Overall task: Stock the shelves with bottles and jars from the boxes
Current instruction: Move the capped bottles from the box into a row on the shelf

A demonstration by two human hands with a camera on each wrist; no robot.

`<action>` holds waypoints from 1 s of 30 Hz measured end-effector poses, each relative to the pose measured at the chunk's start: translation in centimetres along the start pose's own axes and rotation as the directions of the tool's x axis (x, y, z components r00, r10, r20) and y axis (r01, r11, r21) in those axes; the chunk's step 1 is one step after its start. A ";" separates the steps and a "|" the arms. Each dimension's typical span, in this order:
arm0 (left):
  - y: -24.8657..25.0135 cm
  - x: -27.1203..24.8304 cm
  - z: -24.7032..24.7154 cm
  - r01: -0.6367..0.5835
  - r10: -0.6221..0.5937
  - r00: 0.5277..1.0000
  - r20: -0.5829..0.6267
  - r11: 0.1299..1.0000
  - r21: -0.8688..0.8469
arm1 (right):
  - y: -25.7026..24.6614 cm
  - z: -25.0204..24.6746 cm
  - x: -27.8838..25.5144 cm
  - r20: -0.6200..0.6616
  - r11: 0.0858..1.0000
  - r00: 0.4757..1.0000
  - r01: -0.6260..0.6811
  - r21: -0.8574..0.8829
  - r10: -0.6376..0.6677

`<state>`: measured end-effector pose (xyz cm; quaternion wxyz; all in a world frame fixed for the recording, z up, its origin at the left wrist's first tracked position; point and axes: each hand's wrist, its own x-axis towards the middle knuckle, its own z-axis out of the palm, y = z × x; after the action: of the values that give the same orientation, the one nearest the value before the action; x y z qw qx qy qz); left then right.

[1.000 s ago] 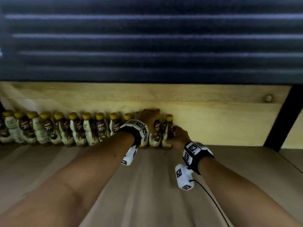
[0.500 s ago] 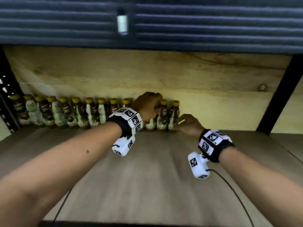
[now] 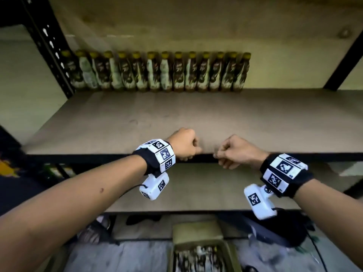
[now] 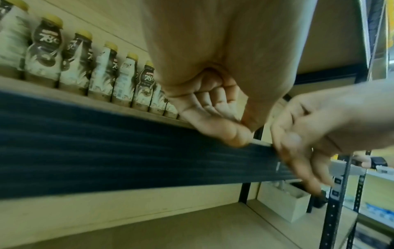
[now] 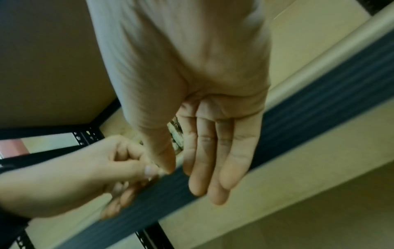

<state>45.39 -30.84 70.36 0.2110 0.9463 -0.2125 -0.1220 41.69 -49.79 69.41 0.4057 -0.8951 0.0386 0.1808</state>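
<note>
A row of several yellow-capped coffee bottles (image 3: 157, 73) stands along the back of the wooden shelf (image 3: 196, 114), also visible in the left wrist view (image 4: 78, 64). Both hands are at the shelf's front edge, far from the bottles and close to each other. My left hand (image 3: 187, 151) is a fist with fingers curled into the palm (image 4: 217, 109) and holds nothing. My right hand (image 3: 231, 154) is empty, its fingers (image 5: 204, 151) fairly straight and hanging down over the dark front beam (image 5: 298, 126). On the floor below sits an open box with more bottles (image 3: 198, 252).
Black perforated posts frame the shelf at the left (image 3: 49, 46) and right (image 3: 343, 61). A lower wooden shelf (image 3: 196, 189) lies under my wrists. A dark bag (image 3: 284, 228) sits on the floor at the right. The shelf board right of the bottle row is bare.
Both hands have let go of the bottles at the back and pulled toward me to the shelf's front edge. The view has tilted down, revealing the lower shelf and the box.
</note>
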 end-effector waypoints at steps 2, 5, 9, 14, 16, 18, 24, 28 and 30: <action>-0.3 -1.4 1.0 0.002 -0.002 1.000 0.003 0.999 -0.045 | 1.5 1.7 -1.1 0.066 0.999 0.997 -0.027 -0.026 0.029; -0.8 -3.0 3.3 -0.031 0.032 0.997 0.063 0.999 -0.013 | 4.6 4.3 -2.0 0.108 0.991 0.990 -0.076 -0.115 0.088; -2.9 -3.5 9.9 0.053 -0.047 0.980 0.194 0.998 -0.024 | 10.4 7.8 -1.5 0.153 0.984 0.977 -0.130 -0.119 0.147; -6.8 -3.4 21.4 0.300 -0.261 0.911 0.319 0.951 -0.078 | 20.5 12.8 0.6 0.201 0.961 0.950 -0.204 -0.184 0.240; -9.0 -4.0 27.3 0.404 -0.347 0.864 0.366 0.910 -0.092 | 25.9 15.5 1.7 0.231 0.952 0.931 -0.246 -0.180 0.284; -10.9 -5.2 33.0 0.517 -0.435 0.805 0.404 0.848 -0.116 | 31.0 18.3 2.2 0.253 0.936 0.904 -0.311 -0.165 0.345; -15.7 -8.5 49.1 0.740 -0.619 0.631 0.467 0.661 -0.125 | 45.7 27.5 3.4 0.212 0.839 0.814 -0.539 -0.073 0.541; -19.3 -8.2 60.4 0.788 -0.635 0.566 0.526 0.604 -0.118 | 54.5 34.0 6.1 0.211 0.762 0.740 -0.646 -0.036 0.638; -21.2 -7.2 65.4 0.797 -0.632 0.550 0.546 0.593 -0.117 | 58.6 37.3 7.7 0.208 0.728 0.708 -0.685 -0.028 0.675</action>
<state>25.54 -32.94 4.20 0.2516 0.8378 0.1821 -0.4490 25.31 -60.71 2.34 0.3351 -0.7837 0.3282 0.4072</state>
